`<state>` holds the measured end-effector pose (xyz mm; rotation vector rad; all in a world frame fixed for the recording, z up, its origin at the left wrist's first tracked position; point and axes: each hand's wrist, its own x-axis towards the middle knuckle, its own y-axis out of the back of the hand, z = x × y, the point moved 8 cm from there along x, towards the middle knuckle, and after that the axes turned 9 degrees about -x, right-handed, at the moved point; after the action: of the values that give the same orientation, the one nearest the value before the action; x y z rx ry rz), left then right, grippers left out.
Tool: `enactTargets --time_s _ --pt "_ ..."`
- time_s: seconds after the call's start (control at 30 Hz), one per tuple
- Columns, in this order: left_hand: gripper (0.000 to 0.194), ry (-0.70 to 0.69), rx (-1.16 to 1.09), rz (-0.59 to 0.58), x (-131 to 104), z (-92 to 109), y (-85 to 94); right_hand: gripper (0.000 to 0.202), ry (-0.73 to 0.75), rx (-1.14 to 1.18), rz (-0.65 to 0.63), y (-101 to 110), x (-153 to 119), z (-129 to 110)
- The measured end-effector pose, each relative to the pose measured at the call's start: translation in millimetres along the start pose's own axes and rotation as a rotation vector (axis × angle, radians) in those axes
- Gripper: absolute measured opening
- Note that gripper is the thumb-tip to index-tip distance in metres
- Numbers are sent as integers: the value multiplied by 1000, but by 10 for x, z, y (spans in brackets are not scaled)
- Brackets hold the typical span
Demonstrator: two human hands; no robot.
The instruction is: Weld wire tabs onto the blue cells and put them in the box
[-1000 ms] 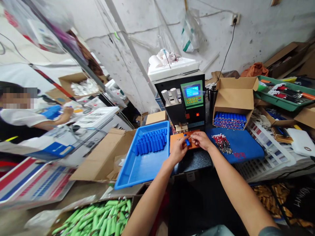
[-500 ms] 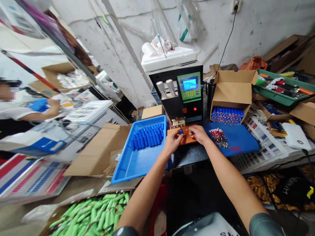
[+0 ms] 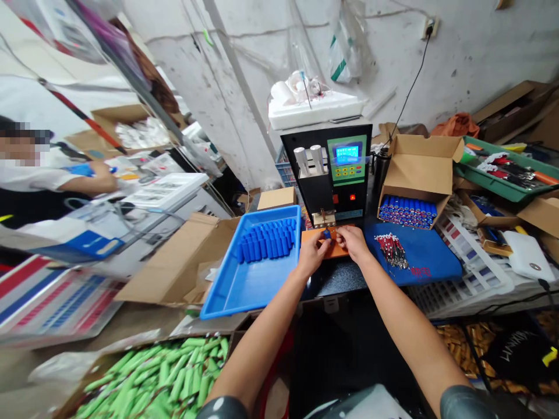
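Observation:
My left hand (image 3: 311, 255) has its fingers closed around a blue battery cell (image 3: 326, 234) on the orange block (image 3: 311, 235), under the electrodes of a black spot welder (image 3: 317, 195) with a lit screen. Close beside it, my right hand (image 3: 353, 241) is pinched at the cell's right side; whatever lies between its fingertips is too small to make out. Left of the block, a blue tray (image 3: 244, 297) holds rows of blue battery cells (image 3: 267, 240). A pile of red and black wire leads (image 3: 392, 251) lies on a blue mat (image 3: 437, 256) to the right.
A cardboard box (image 3: 419, 166) of blue cells stands behind the mat. Green-wrapped packs (image 3: 161, 378) fill a box at lower left. The green bin (image 3: 502, 174) of tools and leads is at far right. Another person (image 3: 87, 180) works at far left.
My right hand has moved left, closer to the cell and my left hand. The left hand still holds the cell on the block. The whole view has shifted slightly.

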<state>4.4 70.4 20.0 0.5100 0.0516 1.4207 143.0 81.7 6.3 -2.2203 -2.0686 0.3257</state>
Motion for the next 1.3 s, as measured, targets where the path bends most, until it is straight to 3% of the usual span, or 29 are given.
enactTargets --time_s 0.23,0.47,1.3 --pt "24 -11 -51 40 5 3 16 30 20 -16 50 -84 3 -19" --pt "28 -31 2 42 16 -34 4 21 56 -176 128 -65 -11 -86" --pt "29 -22 -14 29 -4 -12 5 20 44 -181 111 -103 57 -23"
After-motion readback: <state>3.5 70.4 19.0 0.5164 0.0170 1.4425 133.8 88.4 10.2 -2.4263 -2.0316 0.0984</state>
